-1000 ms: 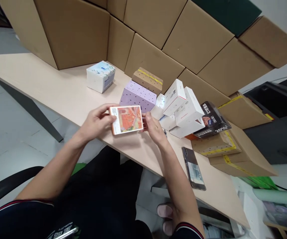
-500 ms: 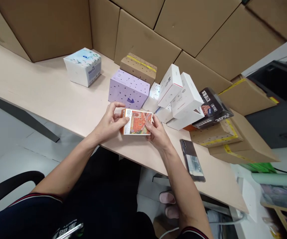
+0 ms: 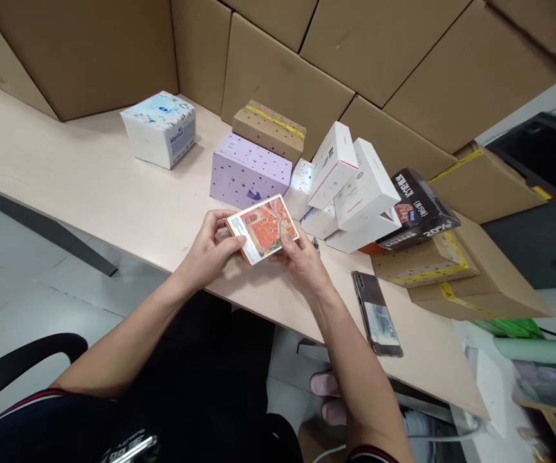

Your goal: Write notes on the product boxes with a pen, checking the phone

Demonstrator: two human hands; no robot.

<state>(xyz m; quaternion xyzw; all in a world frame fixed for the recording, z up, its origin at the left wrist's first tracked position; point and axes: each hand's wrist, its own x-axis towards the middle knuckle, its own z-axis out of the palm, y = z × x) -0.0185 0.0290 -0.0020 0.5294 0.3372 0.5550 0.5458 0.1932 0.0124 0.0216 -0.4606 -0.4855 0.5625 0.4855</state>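
Observation:
A small flat box (image 3: 264, 230) has an orange picture on its top and a white printed strip along one end. I hold it between both hands, just above the table's front part, tilted with its right end raised. My left hand (image 3: 213, 247) grips the left end, thumb on the top face. The right end is in my right hand (image 3: 302, 254), whose thumb presses on the picture. Fingers under the box are mostly hidden. Just behind it stands a purple dotted box (image 3: 249, 172). A small dark object (image 3: 315, 245) lies beside my right hand.
On the table (image 3: 89, 186) a tissue pack (image 3: 162, 132) stands at the left. White boxes (image 3: 362, 186) are stacked right of the purple box, near a black printed box (image 3: 416, 209). A phone (image 3: 377, 314) lies at the right. Large cardboard boxes (image 3: 282, 83) wall the back.
The small box has turned counter-clockwise and its right end has risen, with both hands still on it. The view has shifted slightly.

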